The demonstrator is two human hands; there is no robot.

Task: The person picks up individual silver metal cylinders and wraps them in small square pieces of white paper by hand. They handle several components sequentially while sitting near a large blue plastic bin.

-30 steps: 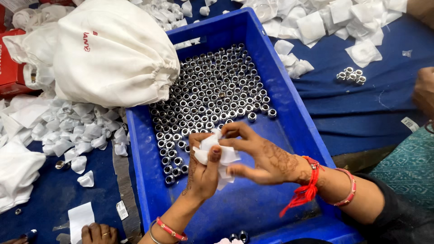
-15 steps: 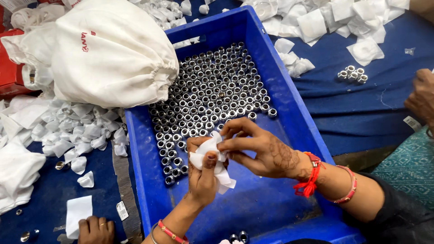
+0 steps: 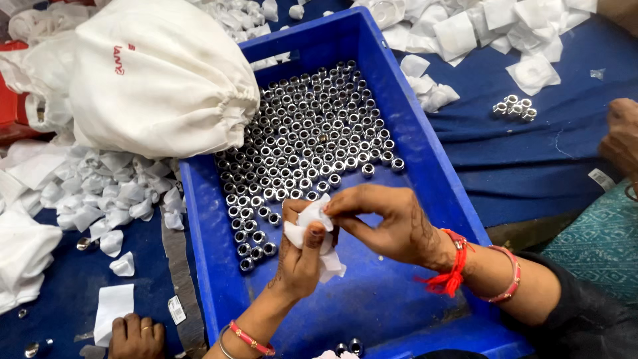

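Hands meet over a big blue bin [image 3: 425,173]. The left hand [image 3: 302,256] comes up from below and grips a small white paper wrapper [image 3: 312,229], with the thumb pressed on its front. The right hand [image 3: 389,223] reaches in from the right side, and its fingertips [image 3: 332,209] pinch the top edge of the same wrapper. Both hands are closed on it, and whatever is inside the paper is hidden. The wrapper sits just above the bare blue floor of the bin, near the front. Behind it, many small shiny metal rings [image 3: 306,139] lie side by side and fill the back half of the bin. A fat white cloth bag [image 3: 153,80] leans on the bin's left wall. Lots of crumpled white papers [image 3: 100,193] lie on the dark blue cloth to the left, and more white papers [image 3: 478,33] are piled past the far right corner. A tiny group of metal rings [image 3: 514,108] sits alone on the cloth to the right. Another person's hand [image 3: 136,336] rests at the bottom left, touching a flat white paper [image 3: 111,309]. Another hand [image 3: 621,136] shows at the right edge.
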